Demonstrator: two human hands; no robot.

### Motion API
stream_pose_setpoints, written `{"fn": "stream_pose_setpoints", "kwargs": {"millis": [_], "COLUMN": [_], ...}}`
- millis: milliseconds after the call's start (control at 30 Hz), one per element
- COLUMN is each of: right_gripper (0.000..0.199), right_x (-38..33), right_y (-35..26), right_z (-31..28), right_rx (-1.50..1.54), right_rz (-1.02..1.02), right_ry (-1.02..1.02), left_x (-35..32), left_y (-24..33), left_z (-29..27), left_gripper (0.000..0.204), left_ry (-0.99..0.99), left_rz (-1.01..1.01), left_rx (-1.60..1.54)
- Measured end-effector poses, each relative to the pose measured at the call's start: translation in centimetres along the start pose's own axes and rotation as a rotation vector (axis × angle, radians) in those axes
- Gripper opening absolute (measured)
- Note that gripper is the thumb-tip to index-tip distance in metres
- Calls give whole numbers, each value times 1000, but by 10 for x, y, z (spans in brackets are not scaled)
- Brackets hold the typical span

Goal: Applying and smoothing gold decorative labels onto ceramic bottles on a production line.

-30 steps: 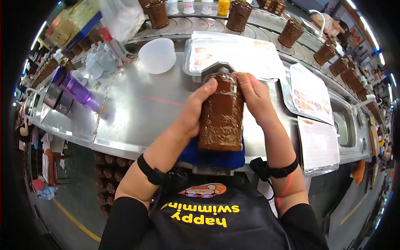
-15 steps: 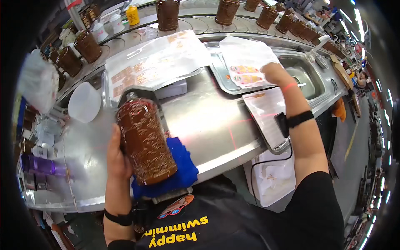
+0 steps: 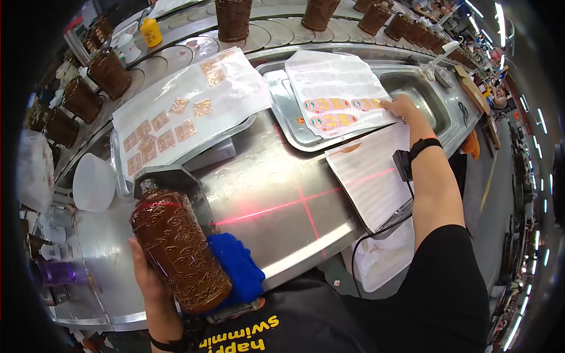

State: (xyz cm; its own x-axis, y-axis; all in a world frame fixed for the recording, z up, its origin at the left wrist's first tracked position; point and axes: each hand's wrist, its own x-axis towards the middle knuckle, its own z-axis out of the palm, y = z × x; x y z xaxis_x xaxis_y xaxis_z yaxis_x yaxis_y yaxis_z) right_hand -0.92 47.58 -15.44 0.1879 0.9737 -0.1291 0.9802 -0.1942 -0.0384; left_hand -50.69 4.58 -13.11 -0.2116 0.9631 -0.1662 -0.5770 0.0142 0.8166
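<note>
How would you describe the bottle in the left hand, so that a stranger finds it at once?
Start at the steel counter and go to its near left edge. There the left hand holds a brown embossed bottle beside a blue cloth. Unlike the brown jars on the conveyor, it lies tilted.

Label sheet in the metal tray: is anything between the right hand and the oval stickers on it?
Nothing visible. The right hand already rests on the right edge of the label sheet in the metal tray, fingertips beside the oval stickers. The left hand holds the brown bottle apart.
</note>
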Motion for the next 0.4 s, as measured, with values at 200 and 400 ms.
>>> {"fn": "stream_pose_setpoints", "kwargs": {"millis": [200, 400], "right_gripper": [55, 49], "right_x": [14, 4], "right_y": [4, 12], "right_z": [0, 9], "right_rx": [-46, 184], "right_rz": [-36, -51], "right_ry": [9, 24], "left_x": [-1, -1], "left_y": [3, 3], "left_z": [3, 6], "left_gripper": [70, 70], "left_ry": [1, 7], "left_rz": [9, 3], "left_rx": [3, 42]}}
